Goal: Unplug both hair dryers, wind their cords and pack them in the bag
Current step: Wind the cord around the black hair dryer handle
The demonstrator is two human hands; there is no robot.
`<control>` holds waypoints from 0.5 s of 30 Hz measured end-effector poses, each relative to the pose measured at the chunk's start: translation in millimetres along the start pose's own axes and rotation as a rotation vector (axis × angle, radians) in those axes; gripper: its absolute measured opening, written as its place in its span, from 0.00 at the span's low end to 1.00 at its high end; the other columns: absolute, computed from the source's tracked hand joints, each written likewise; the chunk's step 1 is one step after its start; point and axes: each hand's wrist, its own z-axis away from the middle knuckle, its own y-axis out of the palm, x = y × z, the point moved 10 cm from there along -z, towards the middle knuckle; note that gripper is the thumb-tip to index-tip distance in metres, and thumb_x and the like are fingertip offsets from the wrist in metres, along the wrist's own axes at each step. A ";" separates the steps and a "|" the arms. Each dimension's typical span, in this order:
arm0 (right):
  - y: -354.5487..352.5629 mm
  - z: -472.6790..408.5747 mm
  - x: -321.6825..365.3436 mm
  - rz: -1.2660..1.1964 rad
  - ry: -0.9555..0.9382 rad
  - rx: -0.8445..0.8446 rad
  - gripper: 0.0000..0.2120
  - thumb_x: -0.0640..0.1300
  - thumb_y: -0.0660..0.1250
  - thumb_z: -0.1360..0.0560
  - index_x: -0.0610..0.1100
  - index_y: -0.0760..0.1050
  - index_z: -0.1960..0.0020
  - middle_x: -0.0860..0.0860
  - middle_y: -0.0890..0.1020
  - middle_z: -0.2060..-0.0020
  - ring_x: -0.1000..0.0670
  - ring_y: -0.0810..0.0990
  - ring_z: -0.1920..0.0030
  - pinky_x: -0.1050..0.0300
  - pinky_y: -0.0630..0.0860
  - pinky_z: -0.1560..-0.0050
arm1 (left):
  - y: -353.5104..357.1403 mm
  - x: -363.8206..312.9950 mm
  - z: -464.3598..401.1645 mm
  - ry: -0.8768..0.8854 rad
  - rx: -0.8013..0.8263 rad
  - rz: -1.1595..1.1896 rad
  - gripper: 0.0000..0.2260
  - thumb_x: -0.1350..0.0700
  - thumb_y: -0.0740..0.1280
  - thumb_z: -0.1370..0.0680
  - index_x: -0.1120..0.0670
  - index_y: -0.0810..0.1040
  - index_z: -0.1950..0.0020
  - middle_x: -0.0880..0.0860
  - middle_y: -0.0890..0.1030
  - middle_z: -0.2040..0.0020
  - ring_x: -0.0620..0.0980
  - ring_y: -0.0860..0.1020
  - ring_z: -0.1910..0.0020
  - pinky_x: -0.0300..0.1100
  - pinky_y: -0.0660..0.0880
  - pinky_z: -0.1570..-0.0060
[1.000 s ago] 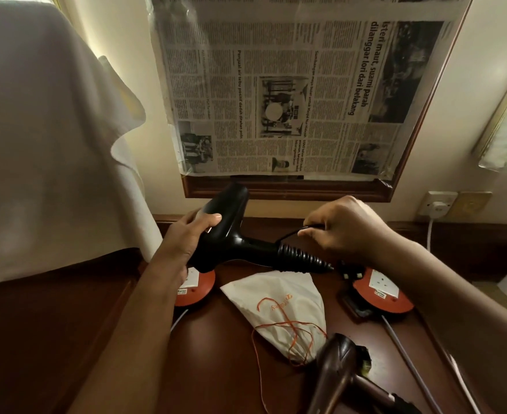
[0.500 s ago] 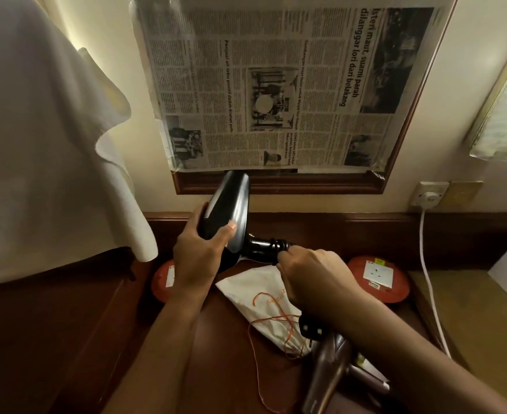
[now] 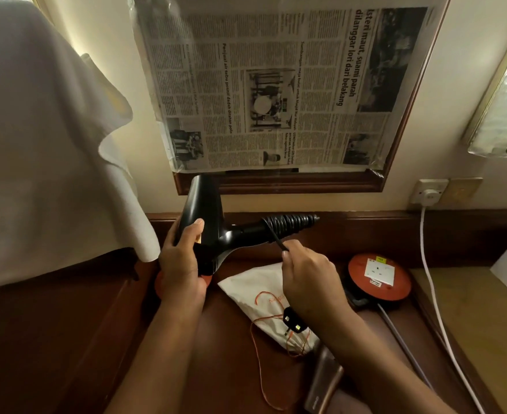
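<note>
— Both hands are busy, yes? What does the left hand (image 3: 183, 264) do?

— It grips the barrel of the black hair dryer (image 3: 207, 231), fingers curled around it, above the dark wooden table (image 3: 67, 339). The handle points to the right.

— And the right hand (image 3: 309, 279)?

— It pinches the black cord (image 3: 277, 239) between the fingertips, just below the handle. Several turns of the cord are already wound around the handle. The black plug (image 3: 294, 322) hangs under the right wrist, over the white bag (image 3: 255, 294).

— Where is the bag?

— It lies flat on the table between the two arms, with its orange drawstring (image 3: 261, 363) loose beside it. The second hair dryer (image 3: 324, 380), a brownish one, lies near the bottom edge, partly hidden by the right arm.

— Anything else?

— An orange extension reel (image 3: 379, 277) sits to the right of the bag, and a white cable (image 3: 431, 279) goes up to the wall socket (image 3: 430, 191).
</note>
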 end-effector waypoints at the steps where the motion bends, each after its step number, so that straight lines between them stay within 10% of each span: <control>1: 1.2 0.9 -1.1 -0.003 0.000 -0.007 0.10 0.44 0.54 0.18 0.43 0.73 0.44 0.53 0.74 0.64 0.53 0.71 0.67 0.67 0.60 0.71 | -2.0 5.2 -0.3 -0.039 -0.006 0.008 0.20 0.55 0.70 0.25 0.52 0.75 0.34 0.54 0.80 0.46 0.52 0.80 0.48 0.41 0.80 0.65; 7: 27.3 8.0 -24.6 -0.393 0.163 0.027 0.12 0.44 0.58 0.19 0.39 0.75 0.56 0.51 0.74 0.72 0.58 0.72 0.73 0.65 0.65 0.75 | -7.9 20.7 1.4 -0.200 -0.032 0.050 0.23 0.51 0.73 0.29 0.52 0.76 0.35 0.57 0.80 0.44 0.57 0.79 0.47 0.49 0.78 0.58; 15: 95.1 27.5 -47.3 -1.026 0.471 0.486 0.28 0.62 0.55 0.23 0.37 0.76 0.61 0.49 0.68 0.81 0.51 0.63 0.80 0.62 0.63 0.76 | 2.8 35.8 19.3 -0.399 0.043 0.085 0.21 0.53 0.73 0.29 0.55 0.75 0.38 0.59 0.79 0.48 0.58 0.79 0.49 0.51 0.76 0.60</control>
